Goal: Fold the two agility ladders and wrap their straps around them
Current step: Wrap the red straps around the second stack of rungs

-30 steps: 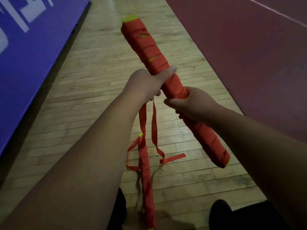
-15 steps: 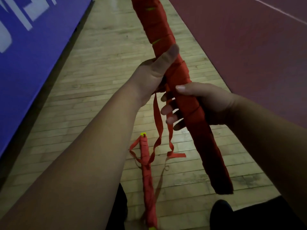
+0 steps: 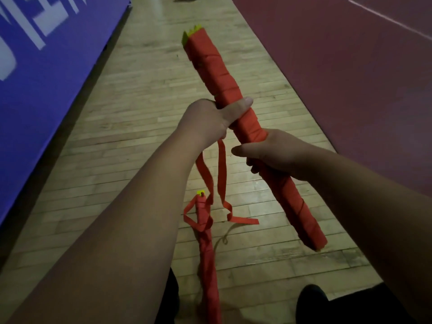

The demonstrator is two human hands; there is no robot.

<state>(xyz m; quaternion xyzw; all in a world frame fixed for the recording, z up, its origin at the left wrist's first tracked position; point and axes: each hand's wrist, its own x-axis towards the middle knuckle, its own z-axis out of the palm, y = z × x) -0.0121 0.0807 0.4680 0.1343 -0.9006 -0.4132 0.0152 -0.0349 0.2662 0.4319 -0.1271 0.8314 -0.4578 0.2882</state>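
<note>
Holds wrapped ladder [image 3: 210, 66] in mid-air, long axis diagonal, yellow-tipped end pointing away-left, other end near-right. Clenches left grip [image 3: 205, 120] and right grip [image 3: 275, 153] round its middle. Leaves second ladder [image 3: 207, 242] lengthwise on the floor [image 3: 140, 101] below.

A sports hall; strip-wood floor [image 3: 145, 118], red court surface [image 3: 350, 78], blue padded lettered wall [image 3: 46, 78].

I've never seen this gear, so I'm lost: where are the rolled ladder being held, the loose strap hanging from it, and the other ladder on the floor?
held ladder [image 3: 217, 73]: head view, wrapped upper half.
loose strap [image 3: 221, 169]: head view, middle of hanging length.
floor ladder [image 3: 207, 253]: head view, mid-shaft.
</note>
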